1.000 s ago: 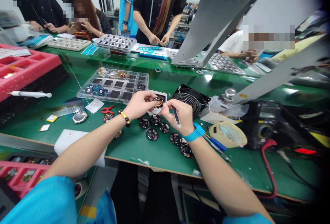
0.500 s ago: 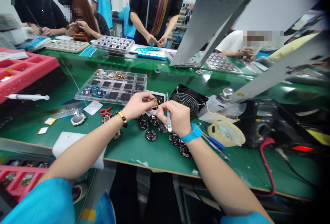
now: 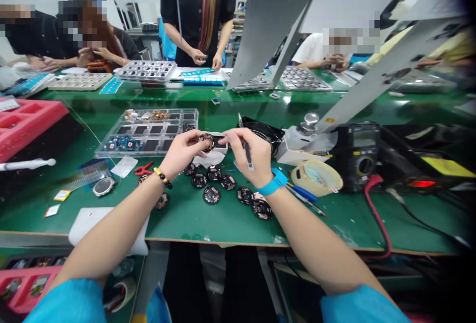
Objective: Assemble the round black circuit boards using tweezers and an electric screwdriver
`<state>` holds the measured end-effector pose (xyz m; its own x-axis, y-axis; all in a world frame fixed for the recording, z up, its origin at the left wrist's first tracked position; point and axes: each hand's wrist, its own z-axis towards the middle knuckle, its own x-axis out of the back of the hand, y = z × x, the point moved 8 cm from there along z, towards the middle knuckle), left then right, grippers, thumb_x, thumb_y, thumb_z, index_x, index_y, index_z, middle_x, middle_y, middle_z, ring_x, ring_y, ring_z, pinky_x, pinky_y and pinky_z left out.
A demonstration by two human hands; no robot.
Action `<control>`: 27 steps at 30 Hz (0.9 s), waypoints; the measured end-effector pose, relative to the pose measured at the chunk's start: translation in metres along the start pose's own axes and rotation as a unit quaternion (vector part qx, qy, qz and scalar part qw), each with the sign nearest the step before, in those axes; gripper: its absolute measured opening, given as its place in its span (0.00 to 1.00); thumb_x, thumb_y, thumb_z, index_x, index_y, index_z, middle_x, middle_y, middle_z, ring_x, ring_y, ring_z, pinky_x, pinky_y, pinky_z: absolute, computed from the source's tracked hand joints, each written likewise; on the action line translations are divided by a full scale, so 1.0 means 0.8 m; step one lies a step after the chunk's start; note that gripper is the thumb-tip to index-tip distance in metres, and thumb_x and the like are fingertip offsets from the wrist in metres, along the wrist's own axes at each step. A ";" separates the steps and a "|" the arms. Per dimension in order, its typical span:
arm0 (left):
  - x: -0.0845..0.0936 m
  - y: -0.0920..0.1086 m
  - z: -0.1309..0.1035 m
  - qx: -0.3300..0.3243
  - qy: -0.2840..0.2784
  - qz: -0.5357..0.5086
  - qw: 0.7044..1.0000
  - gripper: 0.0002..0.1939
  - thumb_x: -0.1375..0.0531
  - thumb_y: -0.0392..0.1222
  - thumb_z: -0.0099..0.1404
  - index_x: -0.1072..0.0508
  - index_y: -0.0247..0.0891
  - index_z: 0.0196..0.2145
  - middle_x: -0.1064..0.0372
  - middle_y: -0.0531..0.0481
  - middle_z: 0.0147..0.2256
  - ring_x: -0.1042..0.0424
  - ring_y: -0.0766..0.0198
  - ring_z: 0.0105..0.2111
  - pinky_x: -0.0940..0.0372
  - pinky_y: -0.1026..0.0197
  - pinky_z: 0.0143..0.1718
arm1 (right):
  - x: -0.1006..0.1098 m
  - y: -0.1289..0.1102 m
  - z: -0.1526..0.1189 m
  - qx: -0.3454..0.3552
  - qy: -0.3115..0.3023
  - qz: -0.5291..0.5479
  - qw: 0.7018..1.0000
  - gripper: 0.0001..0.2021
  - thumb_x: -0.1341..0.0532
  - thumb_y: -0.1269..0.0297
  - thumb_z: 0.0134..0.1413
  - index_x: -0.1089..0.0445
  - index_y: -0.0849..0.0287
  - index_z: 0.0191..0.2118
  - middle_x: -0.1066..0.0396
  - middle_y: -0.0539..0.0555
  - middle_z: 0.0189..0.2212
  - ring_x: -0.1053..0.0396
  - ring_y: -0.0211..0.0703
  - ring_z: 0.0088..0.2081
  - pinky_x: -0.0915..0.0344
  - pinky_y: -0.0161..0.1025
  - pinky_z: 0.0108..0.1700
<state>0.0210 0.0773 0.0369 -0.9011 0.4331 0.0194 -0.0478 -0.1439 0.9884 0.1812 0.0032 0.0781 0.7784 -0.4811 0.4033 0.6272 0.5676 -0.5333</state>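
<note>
Left hand (image 3: 185,150) pinches round circuit part (image 3: 205,139), held up over green bench (image 3: 178,224). Right hand (image 3: 255,154), just beside it at three o'clock, grasps slim metal tool (image 3: 249,157). From held part: loose dark discs (image 3: 211,194) at six o'clock, transparent compartment tray (image 3: 121,154) at nine, multimeter (image 3: 363,149) at three.

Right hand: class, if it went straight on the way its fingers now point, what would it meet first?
Most likely the round part held in the left hand, which lies just ahead of the right hand; depth is hard to judge from this single view.
</note>
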 end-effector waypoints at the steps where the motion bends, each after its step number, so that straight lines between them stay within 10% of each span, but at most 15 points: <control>1: 0.000 0.000 0.000 -0.005 -0.002 0.008 1.000 0.14 0.30 0.44 0.60 0.20 0.35 0.41 0.25 0.49 0.34 0.25 0.65 0.34 0.24 0.66 0.31 | -0.001 0.004 0.001 -0.014 -0.004 0.000 1.000 0.12 0.42 0.58 0.73 0.23 0.55 0.45 0.16 0.52 0.37 0.21 0.43 0.36 0.28 0.40 0.44; 8: 0.000 0.001 0.000 -0.042 0.012 0.045 0.998 0.14 0.28 0.43 0.58 0.24 0.36 0.40 0.24 0.49 0.32 0.25 0.65 0.32 0.25 0.65 0.29 | -0.022 0.012 -0.001 -0.026 -0.113 0.019 0.993 0.13 0.43 0.61 0.73 0.21 0.56 0.51 0.17 0.54 0.45 0.19 0.46 0.42 0.29 0.40 0.44; 27: 0.001 0.013 -0.004 -0.095 0.028 0.224 0.969 0.09 0.33 0.44 0.63 0.22 0.37 0.38 0.21 0.47 0.35 0.25 0.62 0.34 0.30 0.61 0.35 | -0.032 0.016 -0.005 0.037 -0.111 -0.089 0.989 0.11 0.40 0.65 0.68 0.19 0.57 0.44 0.16 0.56 0.41 0.18 0.49 0.40 0.27 0.42 0.43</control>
<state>0.0183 0.0731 0.0463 -0.8717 0.2399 0.4273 0.2805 -0.4706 0.8365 0.1692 0.0201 0.0576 0.6372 -0.4243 0.6434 0.7488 0.5382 -0.3868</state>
